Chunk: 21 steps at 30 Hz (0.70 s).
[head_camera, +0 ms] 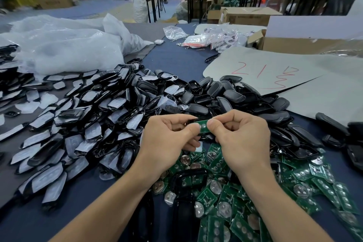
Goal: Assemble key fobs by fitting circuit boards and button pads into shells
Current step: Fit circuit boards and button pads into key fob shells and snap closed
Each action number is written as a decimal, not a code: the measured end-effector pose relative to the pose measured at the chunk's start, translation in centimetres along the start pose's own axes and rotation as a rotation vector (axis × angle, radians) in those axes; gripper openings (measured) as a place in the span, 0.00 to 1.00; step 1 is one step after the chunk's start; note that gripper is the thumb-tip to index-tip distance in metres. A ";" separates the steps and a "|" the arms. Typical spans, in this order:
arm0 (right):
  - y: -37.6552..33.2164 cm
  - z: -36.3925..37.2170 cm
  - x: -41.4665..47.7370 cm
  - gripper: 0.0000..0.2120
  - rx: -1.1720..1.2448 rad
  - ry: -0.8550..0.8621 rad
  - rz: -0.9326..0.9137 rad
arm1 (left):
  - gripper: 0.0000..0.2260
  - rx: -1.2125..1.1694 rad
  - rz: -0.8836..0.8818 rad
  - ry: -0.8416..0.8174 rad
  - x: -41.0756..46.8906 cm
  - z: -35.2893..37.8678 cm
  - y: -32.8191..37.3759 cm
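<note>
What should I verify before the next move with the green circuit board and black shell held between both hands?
1. Left hand grips the black plastic shell: ok.
2. Right hand pinches the green circuit board: ok.
3. Board sits against the shell: ok.
4. Board fully seated: cannot tell, thumbs cover its ends.
5. Heap of loose green boards lies below the hands: ok.

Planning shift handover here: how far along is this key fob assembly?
Looks early. No finished fobs are clearly identifiable. In hand: the left hand and right hand pinch one shell with a green circuit board in it. Left: big piles of loose circuit boards, empty shells and film-covered black parts.
</note>
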State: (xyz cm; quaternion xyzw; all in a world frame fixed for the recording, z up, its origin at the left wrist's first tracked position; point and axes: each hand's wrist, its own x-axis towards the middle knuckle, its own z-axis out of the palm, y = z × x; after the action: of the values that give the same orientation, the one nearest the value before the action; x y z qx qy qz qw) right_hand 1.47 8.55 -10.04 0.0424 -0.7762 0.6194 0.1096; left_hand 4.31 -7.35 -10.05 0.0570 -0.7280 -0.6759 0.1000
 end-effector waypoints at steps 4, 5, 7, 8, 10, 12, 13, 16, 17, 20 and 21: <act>-0.5 0.3 -0.6 0.09 -0.057 0.013 -0.037 | 0.09 0.007 0.011 0.039 -0.1 -0.1 0.2; -0.5 0.3 -0.8 0.09 -0.054 0.021 -0.043 | 0.10 0.002 0.014 0.047 -0.2 -0.1 0.3; -0.5 0.4 -1.1 0.07 -0.076 0.045 -0.054 | 0.11 -0.015 0.027 0.059 -0.2 0.0 0.5; -0.5 0.5 -1.2 0.07 -0.101 0.055 -0.063 | 0.12 -0.028 0.033 0.059 -0.2 0.0 0.6; -0.5 0.7 -1.3 0.07 -0.130 0.075 -0.081 | 0.13 -0.055 0.040 0.053 -0.3 0.0 0.8; -0.7 0.7 -1.3 0.11 -0.150 0.094 -0.111 | 0.14 -0.074 0.050 0.047 -0.3 0.0 0.9; -0.7 0.6 -1.2 0.14 -0.169 0.094 -0.126 | 0.14 -0.079 0.057 0.051 -0.3 0.0 0.9; -0.6 0.4 -0.9 0.16 -0.213 0.048 -0.104 | 0.15 -0.099 0.060 0.058 -0.3 -0.1 1.0; -0.5 0.4 -0.7 0.15 -0.220 0.025 -0.080 | 0.15 -0.114 0.055 0.058 -0.2 -0.1 1.0; -0.3 0.3 -0.4 0.08 -0.158 -0.091 -0.030 | 0.14 -0.161 0.030 0.056 -0.1 -0.1 0.8; -0.4 0.3 -0.3 0.07 -0.072 -0.135 -0.012 | 0.14 -0.168 0.026 0.050 0.0 -0.1 0.8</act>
State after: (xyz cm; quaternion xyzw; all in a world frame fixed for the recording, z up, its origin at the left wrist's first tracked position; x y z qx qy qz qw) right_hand 1.76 8.18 -9.80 0.0846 -0.8033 0.5862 0.0621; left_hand 4.40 -7.35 -9.27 0.0558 -0.6667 -0.7315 0.1312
